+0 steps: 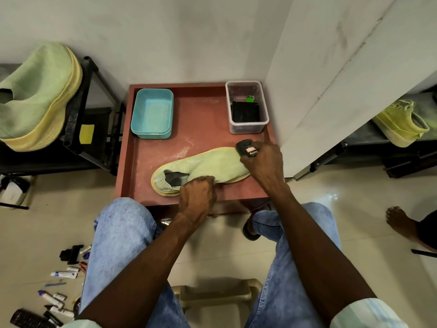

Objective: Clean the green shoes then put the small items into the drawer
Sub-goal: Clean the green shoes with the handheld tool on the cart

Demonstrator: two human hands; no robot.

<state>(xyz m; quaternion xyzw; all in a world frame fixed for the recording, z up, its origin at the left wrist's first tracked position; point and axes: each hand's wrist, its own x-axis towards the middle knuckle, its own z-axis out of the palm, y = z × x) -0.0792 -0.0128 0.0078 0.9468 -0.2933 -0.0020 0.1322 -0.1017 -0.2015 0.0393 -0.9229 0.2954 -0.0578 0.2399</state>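
A green knit shoe (208,165) lies on its side on the red-brown tray table (201,129), toe to the right. My left hand (197,197) grips its near edge beside the opening. My right hand (262,162) holds a small black brush or polish item (247,148) against the toe. A second green shoe (35,95) sits on the black rack at the left. Several small items (59,292), tubes, pens and a comb, lie scattered on the floor at the lower left. No drawer can be made out.
On the tray stand a blue plastic tub (152,113) and a clear container (247,107) holding a black wallet and keys. A yellow-green sneaker (402,124) rests on a shelf at the right. Another person's foot (399,221) is at the right. A plastic stool (217,297) is under me.
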